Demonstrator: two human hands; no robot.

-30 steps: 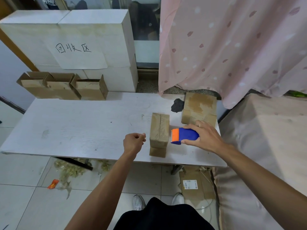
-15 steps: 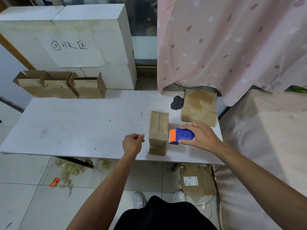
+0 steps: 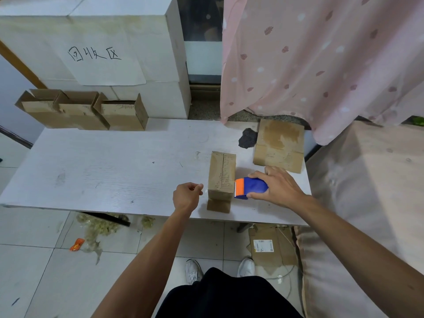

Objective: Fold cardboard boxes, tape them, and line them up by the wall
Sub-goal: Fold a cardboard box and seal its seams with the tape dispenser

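Cardboard box (image 3: 221,177) is seen at frame centre; tape dispenser (image 3: 251,188) just beside it is gripped by right hand (image 3: 278,189); left hand (image 3: 187,196) is curled, contents unclear.

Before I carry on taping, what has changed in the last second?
The right hand slid the tape dispenser left until its orange end meets the right side of the cardboard box, gripping it throughout. The left hand stayed curled beside the box, which did not move.
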